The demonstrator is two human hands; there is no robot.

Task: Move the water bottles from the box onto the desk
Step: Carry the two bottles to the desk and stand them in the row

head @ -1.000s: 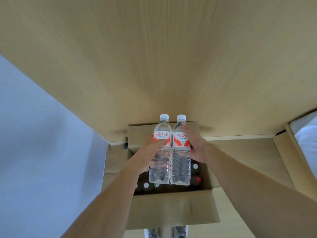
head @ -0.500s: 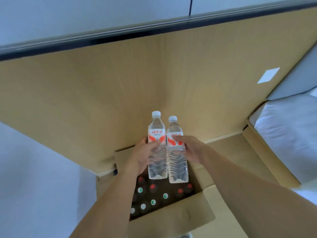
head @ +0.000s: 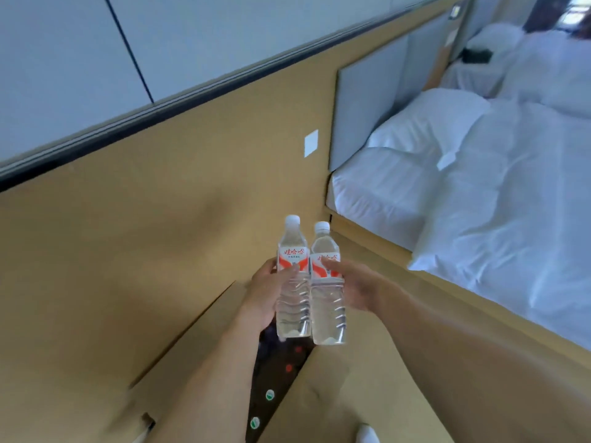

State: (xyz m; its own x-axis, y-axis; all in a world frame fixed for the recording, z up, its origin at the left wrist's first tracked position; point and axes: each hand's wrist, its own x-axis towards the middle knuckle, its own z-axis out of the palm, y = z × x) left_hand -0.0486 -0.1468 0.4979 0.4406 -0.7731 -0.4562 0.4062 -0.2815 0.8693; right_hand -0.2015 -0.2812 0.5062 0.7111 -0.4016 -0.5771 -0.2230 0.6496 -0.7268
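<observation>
Two clear water bottles with white caps and red-and-white labels are held upright side by side above the open cardboard box [head: 319, 385]. My left hand [head: 263, 292] grips the left bottle [head: 292, 276] from its left side. My right hand [head: 355, 289] grips the right bottle [head: 326, 282] from its right, thumb across the label. Inside the box, dark below the bottles, several more bottle caps [head: 270, 394] show, red and green-white. My left forearm hides part of the box opening. No desk is in view.
A tan wood wall panel [head: 144, 235] fills the left and middle, with a white switch plate [head: 311, 143] on it. A bed with white sheets [head: 495, 199] and a grey headboard [head: 361, 107] lies to the right. A second bed stands farther back.
Both hands have lifted the two bottles higher above the box. My view has swung up and to the right, bringing the bed into sight and tilting the scene.
</observation>
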